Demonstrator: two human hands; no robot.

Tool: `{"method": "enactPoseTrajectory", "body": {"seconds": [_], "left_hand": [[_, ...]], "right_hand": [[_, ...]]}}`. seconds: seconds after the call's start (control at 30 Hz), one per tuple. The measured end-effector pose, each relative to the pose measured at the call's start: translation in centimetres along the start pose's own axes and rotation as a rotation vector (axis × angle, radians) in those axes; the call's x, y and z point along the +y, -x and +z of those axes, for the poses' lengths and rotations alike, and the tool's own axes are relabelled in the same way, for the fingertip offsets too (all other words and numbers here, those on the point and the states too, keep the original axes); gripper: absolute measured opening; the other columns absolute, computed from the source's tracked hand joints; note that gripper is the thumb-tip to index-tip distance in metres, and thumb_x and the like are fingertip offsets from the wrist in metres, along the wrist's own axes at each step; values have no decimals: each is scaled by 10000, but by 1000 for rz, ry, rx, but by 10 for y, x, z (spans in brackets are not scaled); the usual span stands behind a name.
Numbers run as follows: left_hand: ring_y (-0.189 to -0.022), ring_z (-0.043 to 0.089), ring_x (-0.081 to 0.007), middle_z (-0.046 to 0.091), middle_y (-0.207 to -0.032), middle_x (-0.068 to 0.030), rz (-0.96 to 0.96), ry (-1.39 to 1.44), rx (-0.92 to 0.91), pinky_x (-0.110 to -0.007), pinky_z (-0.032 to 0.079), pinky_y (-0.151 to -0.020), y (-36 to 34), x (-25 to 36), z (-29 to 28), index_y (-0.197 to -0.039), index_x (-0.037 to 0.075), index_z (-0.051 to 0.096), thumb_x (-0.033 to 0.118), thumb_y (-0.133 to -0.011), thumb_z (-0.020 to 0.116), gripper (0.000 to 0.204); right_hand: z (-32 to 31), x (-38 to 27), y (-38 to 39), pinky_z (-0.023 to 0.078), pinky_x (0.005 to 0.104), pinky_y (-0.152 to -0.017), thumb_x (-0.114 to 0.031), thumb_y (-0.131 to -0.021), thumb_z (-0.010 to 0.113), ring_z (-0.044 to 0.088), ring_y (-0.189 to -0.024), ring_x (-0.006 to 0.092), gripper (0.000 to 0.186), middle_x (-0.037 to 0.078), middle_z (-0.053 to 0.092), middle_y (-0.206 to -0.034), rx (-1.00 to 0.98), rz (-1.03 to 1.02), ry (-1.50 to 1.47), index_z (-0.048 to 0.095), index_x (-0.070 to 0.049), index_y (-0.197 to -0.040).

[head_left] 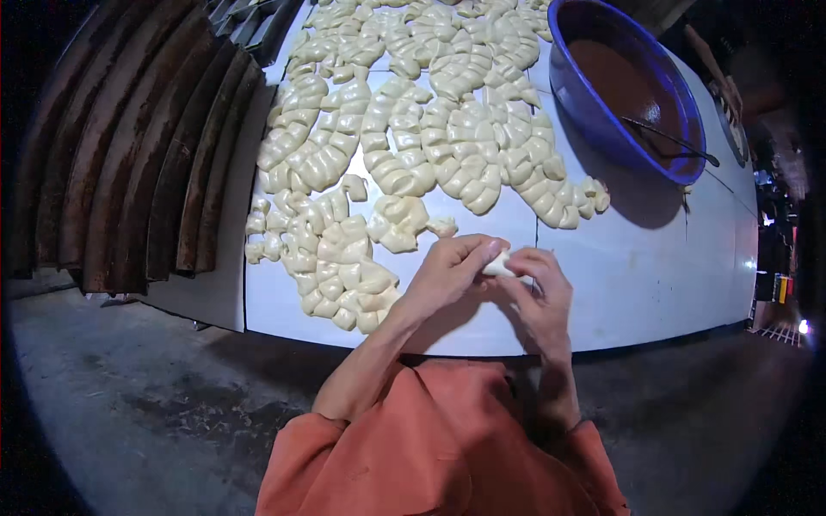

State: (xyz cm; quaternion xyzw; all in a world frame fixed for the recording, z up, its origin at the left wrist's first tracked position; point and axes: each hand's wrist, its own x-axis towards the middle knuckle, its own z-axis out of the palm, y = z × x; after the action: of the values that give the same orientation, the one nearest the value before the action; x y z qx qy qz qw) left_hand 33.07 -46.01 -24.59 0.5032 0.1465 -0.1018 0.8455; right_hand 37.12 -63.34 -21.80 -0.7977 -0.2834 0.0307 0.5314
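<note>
At the far left, dark, rust-brown trays point(129, 146) stand packed side by side, next to the white bench point(637, 275). A near cluster of dough point(344, 267), pale and segmented, lies toward the bench's left front, and beyond it larger dough rows point(465, 155) spread away across the middle. Just right of the near cluster comes the left hand point(452, 267), its forearm slanting up and rightward from the lower edge, elbow out, the thumb and bent fingers closed on one end of a small white dough piece point(497, 266). That piece is held above the bench near its front edge, between the two hands. The right hand point(546, 292) meets it from the other side, forearm rising almost straight, wrist bent inward, fingers curled over and thumb tucked beneath, pinching the opposite end. The step in hand looks like shaping or closing this one piece with the fingertips; whether anything is inside it I cannot tell, since the fingers cover much of it. The next move seems to call for light, even pressure from both thumbs, as dough this soft could tear. Farther right and back, a blue basin point(594, 142) holds brown paste point(615, 77) and a dark-handled utensil point(671, 142).
</note>
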Motion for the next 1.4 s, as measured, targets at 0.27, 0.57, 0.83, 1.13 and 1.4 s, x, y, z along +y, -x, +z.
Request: {"method": "enactPoseTrajectory", "body": {"seconds": [0.27, 0.57, 0.83, 1.13, 1.4], "left_hand": [[-1018, 651, -150, 668, -1177, -106, 9, -230, 238, -298, 552, -833, 39, 22, -53, -1380, 25, 527, 202, -1004, 593, 421], [-888, 675, -134, 693, -1090, -99, 155, -493, 702, -255, 540, -762, 119, 21, -107, -1267, -22, 612, 127, -974, 628, 329], [-864, 710, -239, 715, -975, -114, 459, -964, 665, -323, 562, -756, 132, 16, -99, -1077, 32, 708, 103, -894, 702, 197], [-1367, 377, -374, 500, -1409, -135, 544, -1456, 266, -546, 301, -1068, 107, 10, -111, -1123, 171, 694, 244, -879, 657, 258], [-1417, 298, -421, 433, -1460, -169, 483, -1399, 111, -708, 143, -1119, 108, 21, -114, -1291, 174, 582, 335, -830, 656, 494]], "right_hand": [[-11, 46, 27, 515, 290, -717, -150, -911, 673, 653, -812, 146, 200, 66, 679, -909, -127, 668, -94, 678, 7, -1035], [10, -11, 21, 537, 383, -731, -126, -912, 653, 674, -829, 286, 144, 124, 673, -1013, 143, 267, 286, 679, -28, -1014], [108, -30, 17, 500, 408, -718, -209, -860, 700, 625, -828, 311, 218, 123, 631, -902, -381, 6, 391, 652, -38, -986], [110, -16, 20, 483, 285, -596, -95, -820, 601, 576, -705, 126, 126, 77, 602, -854, -457, 715, -460, 539, -27, -905], [94, -32, 14, 519, 337, -706, -188, -878, 660, 620, -799, 185, 263, 130, 614, -949, -458, 579, -263, 533, -22, -1037]]}}
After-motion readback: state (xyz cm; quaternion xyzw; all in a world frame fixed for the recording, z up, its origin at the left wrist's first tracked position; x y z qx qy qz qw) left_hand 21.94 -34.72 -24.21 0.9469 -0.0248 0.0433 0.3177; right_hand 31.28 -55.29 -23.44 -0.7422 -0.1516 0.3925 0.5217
